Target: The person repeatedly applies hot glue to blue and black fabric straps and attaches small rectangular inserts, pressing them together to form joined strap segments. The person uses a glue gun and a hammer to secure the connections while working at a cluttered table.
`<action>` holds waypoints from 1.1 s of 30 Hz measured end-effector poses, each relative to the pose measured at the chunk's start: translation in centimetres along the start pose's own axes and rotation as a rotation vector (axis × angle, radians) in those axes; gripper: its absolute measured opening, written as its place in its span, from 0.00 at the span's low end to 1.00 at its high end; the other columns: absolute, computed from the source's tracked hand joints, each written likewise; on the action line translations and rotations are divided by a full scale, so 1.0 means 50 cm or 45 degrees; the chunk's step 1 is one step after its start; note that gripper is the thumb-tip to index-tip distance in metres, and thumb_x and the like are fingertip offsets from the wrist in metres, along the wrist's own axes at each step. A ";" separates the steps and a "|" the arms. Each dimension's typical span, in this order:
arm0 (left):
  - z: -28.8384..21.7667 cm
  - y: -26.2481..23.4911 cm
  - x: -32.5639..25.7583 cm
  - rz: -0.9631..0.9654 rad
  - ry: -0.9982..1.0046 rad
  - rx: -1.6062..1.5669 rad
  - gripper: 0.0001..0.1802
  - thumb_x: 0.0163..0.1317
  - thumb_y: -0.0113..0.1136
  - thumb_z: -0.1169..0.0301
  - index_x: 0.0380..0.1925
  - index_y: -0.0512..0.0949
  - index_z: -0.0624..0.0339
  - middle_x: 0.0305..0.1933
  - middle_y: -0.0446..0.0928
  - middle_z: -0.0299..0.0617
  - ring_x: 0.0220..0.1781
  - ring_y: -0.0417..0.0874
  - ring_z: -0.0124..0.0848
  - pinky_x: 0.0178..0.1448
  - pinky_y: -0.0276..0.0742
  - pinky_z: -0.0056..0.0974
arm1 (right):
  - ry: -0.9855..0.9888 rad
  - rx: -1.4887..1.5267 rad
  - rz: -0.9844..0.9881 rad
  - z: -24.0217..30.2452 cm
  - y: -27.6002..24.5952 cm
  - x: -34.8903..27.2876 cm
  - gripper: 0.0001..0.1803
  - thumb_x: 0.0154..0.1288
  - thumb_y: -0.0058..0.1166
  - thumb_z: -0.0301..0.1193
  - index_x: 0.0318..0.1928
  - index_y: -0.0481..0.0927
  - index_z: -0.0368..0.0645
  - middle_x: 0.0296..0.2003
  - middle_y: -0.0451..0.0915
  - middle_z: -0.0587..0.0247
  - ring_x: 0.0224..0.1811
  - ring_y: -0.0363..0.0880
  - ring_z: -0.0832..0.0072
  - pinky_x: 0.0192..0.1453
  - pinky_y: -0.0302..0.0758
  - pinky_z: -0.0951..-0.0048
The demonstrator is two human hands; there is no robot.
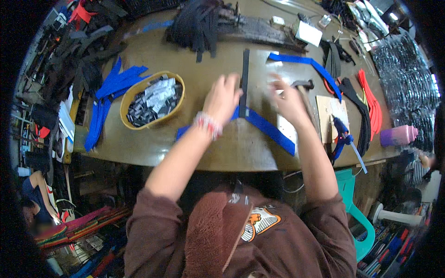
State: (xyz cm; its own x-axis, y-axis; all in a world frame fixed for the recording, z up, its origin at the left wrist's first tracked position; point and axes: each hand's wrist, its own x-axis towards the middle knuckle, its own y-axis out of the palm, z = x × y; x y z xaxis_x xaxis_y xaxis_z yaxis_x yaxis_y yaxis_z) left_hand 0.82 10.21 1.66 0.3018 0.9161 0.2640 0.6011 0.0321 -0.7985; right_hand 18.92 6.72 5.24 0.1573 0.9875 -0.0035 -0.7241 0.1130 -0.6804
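A worker is wearing a brown long-sleeved top with sleeves pushed up past the elbows, an orange-and-white emblem (262, 221) showing on the chest at five o'clock. A beaded pink-and-white bracelet (208, 124) is circling the left wrist; a brown fleecy cloth (215, 234) is hanging down the front.

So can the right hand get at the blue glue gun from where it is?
Probably yes: the right hand is over the table, and the blue glue gun lies just to its right beside the wooden board, with nothing between them.

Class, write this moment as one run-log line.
left hand: on black strap | right hand: blurred, above blue strap | hammer: beside right hand | yellow basket: left
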 end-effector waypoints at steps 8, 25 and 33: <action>-0.068 0.054 -0.242 0.400 0.381 0.237 0.40 0.52 0.49 0.31 0.66 0.60 0.25 0.72 0.40 0.68 0.74 0.35 0.66 0.68 0.31 0.72 | -0.150 -0.869 -0.463 -0.152 -0.060 -0.096 0.28 0.70 0.43 0.32 0.69 0.59 0.66 0.34 0.75 0.45 0.29 0.77 0.49 0.36 0.74 0.55; -0.065 0.055 -0.245 0.293 0.389 0.132 0.38 0.49 0.55 0.33 0.63 0.65 0.22 0.72 0.39 0.70 0.74 0.35 0.66 0.68 0.32 0.72 | -0.249 -0.110 -0.121 -0.065 0.010 -0.230 0.25 0.71 0.42 0.33 0.68 0.62 0.57 0.50 0.78 0.42 0.50 0.80 0.56 0.49 0.76 0.64; -0.112 0.015 -0.269 0.513 0.783 -0.002 0.12 0.53 0.58 0.67 0.37 0.76 0.58 0.37 0.74 0.41 0.40 0.76 0.38 0.44 0.72 0.42 | -0.258 -0.988 -0.813 -0.253 -0.058 0.001 0.27 0.60 0.57 0.33 0.61 0.71 0.66 0.30 0.74 0.57 0.34 0.74 0.61 0.40 0.72 0.59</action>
State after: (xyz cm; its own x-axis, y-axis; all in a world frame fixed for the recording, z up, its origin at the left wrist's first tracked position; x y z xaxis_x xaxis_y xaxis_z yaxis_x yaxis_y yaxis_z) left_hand 1.37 -4.32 0.58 0.8598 0.4671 0.2065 0.3570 -0.2605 -0.8970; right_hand 29.50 5.04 -2.07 0.1928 0.7761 0.6005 0.1005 0.5931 -0.7988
